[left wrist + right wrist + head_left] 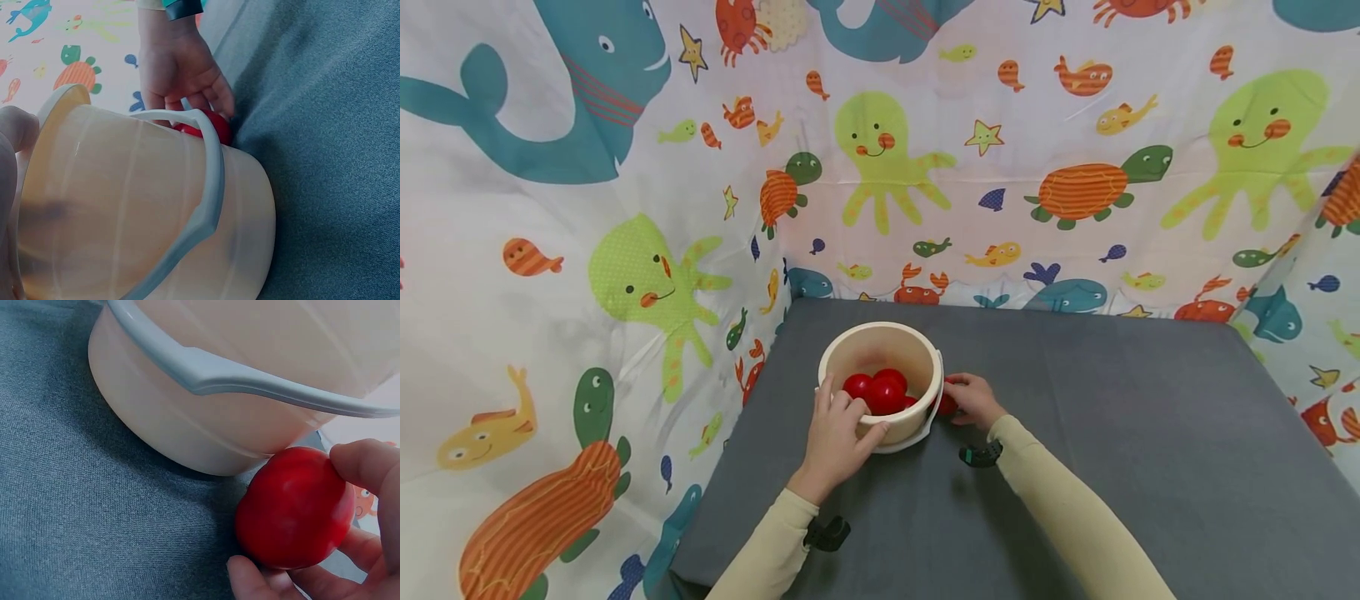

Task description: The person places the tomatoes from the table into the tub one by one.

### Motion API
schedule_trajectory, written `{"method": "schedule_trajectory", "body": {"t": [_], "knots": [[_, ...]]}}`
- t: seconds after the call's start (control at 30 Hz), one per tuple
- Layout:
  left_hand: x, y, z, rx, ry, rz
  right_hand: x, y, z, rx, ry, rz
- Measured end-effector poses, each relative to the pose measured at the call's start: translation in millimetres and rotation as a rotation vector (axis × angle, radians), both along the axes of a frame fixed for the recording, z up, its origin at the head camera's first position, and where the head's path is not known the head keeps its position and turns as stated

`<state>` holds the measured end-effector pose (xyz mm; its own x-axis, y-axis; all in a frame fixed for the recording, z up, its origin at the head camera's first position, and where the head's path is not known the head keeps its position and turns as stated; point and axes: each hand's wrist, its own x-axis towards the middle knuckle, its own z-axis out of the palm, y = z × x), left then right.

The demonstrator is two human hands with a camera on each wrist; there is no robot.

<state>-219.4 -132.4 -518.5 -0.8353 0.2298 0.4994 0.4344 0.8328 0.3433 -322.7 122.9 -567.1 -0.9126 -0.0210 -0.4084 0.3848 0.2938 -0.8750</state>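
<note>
A cream bucket (805, 392) stands upright on the grey cloth-covered table, with its pale handle (215, 181) hanging down the outside. Several shiny red round fruits (886, 395) lie inside it. My left hand (837, 437) grips the near left rim, fingers over the edge and thumb on the outer wall. To the bucket's right, my right hand (973, 400) holds another red fruit (297, 509) low by the bucket's wall. In the right wrist view the thumb lies on one side of this fruit and the fingers curl beneath it; its kind, apple or tomato, is unclear.
The grey table (1120, 433) stretches out to the right of the bucket. A white curtain (925, 192) printed with sea animals hangs behind and at both sides. Dark bands (827, 533) sit on both wrists.
</note>
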Motion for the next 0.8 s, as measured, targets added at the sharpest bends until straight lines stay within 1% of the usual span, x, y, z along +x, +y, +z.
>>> {"method": "schedule_trajectory", "body": {"t": [0.07,0.37,0.63,0.8], "knots": [[0.1,-0.2,0.1,0.006,-0.002,-0.001,-0.3,0.0,-0.4,-0.005,0.003,-0.001],[-1.4,-0.2,0.7,0.009,0.036,-0.007,-1.0,0.5,-1.4,-0.033,-0.005,-0.01],[0.0,-0.1,0.4,0.007,-0.013,0.0,5.8,4.2,-1.3,-0.065,0.02,-0.019],[0.5,0.0,0.8,0.009,0.027,-0.004,10.3,9.6,-3.7,-0.087,0.037,-0.019]]}}
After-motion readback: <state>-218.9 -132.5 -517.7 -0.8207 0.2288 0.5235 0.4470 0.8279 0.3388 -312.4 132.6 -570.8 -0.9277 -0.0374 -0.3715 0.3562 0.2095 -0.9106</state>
